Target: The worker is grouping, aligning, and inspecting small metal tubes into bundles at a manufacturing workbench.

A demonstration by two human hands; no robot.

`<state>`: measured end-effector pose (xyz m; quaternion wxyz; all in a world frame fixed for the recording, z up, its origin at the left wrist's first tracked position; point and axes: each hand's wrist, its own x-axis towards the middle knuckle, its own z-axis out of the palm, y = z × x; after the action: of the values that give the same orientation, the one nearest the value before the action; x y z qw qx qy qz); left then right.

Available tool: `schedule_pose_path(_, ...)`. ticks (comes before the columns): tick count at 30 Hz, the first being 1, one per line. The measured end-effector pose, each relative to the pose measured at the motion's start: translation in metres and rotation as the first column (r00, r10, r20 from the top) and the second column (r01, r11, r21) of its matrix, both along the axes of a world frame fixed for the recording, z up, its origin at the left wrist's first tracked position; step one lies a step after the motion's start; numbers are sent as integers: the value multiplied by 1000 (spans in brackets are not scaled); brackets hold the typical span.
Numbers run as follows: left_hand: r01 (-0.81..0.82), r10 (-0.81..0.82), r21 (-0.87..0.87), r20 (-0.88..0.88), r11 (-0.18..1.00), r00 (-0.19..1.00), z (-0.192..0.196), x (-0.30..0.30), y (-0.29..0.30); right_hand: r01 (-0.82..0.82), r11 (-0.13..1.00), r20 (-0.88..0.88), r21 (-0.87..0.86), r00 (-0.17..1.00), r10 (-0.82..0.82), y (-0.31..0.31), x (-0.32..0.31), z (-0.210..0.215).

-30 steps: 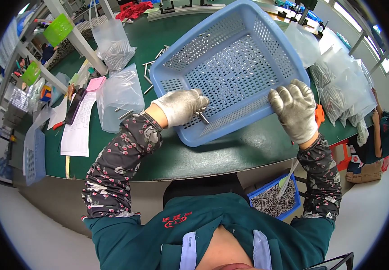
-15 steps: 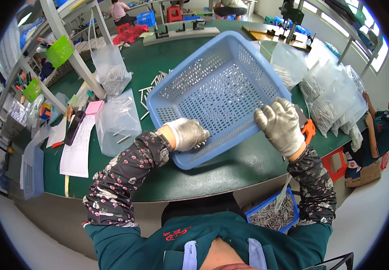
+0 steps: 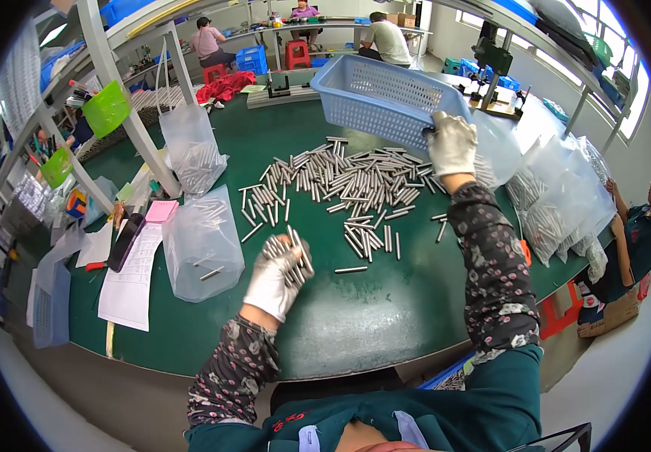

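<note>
My left hand [image 3: 271, 282], in a grey-white work glove, is closed around several short metal pins [image 3: 296, 258] above the near left part of the green table. Further off lies a loose pile of the same pins [image 3: 367, 179], with a few strays nearer me. My right hand [image 3: 453, 145], also gloved, grips the near right corner of a light blue perforated plastic basket [image 3: 378, 84], which sits beyond the pile. The basket's floor is mostly hidden behind its near wall.
Clear bags of pins [image 3: 192, 154] and a flatter bag [image 3: 203, 245] stand left, beside paper sheets [image 3: 131, 282] and a dark case [image 3: 126, 242]. Filled bags [image 3: 551, 188] crowd the right. A metal rail fixture [image 3: 284, 95] is at the back. A person [image 3: 637, 226] is at far right.
The basket has moved away from me to the far side, uncovering the pile of pins. My left hand has come out of the basket and moved nearer, with pins in it.
</note>
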<state>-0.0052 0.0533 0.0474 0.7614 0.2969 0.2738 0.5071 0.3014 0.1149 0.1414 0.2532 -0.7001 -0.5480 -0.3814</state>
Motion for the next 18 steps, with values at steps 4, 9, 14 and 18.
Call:
schedule_pose_path(4, -15, 18, -288, 10, 958, 1000, -45, 0, -3, 77, 992, 19, -96, 997, -76, 62, 16, -38)
schedule_pose_path(9, 36, -24, -234, 54, 972, 998, -48, -9, -5, 199, 965, 68, -169, 979, -190, 97, 25, -67)
schedule_pose_path(14, 65, -50, -233, 68, 970, 996, -47, -7, -2, 274, 942, 33, -195, 962, -273, 115, 48, -94)
schedule_pose_path(18, 125, -111, -168, 87, 978, 990, -48, -5, 3, 199, 967, 154, -161, 973, -175, 94, 34, -73)
